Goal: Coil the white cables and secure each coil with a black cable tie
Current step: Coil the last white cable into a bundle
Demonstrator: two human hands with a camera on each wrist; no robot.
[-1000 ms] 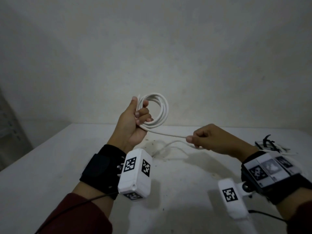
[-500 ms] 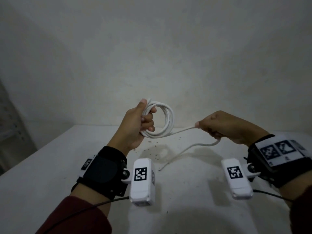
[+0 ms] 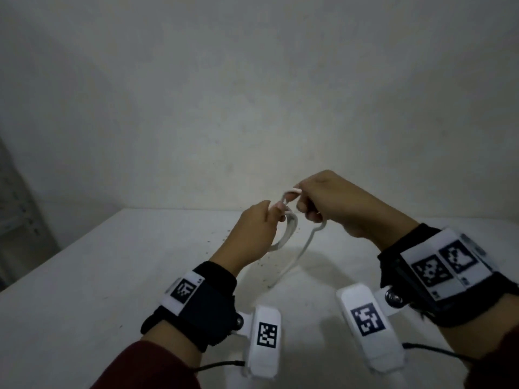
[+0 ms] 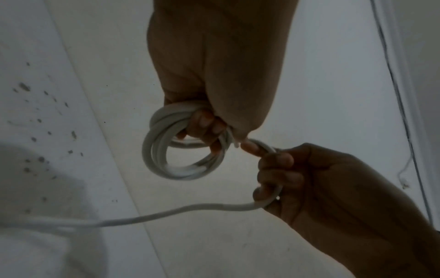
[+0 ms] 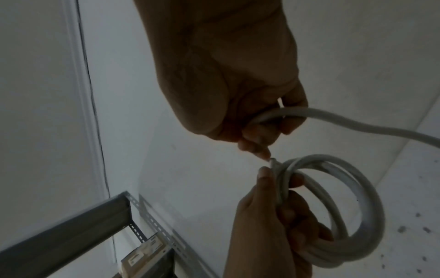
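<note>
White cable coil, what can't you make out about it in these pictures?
- Loop count: strands of the coil overlap and blur in both wrist views.
- Gripped stretch: hidden inside the left hand.
- Free end: in the left wrist view the tail fades into a blurred white patch.
- Path through the right hand: fingers cover it.
</note>
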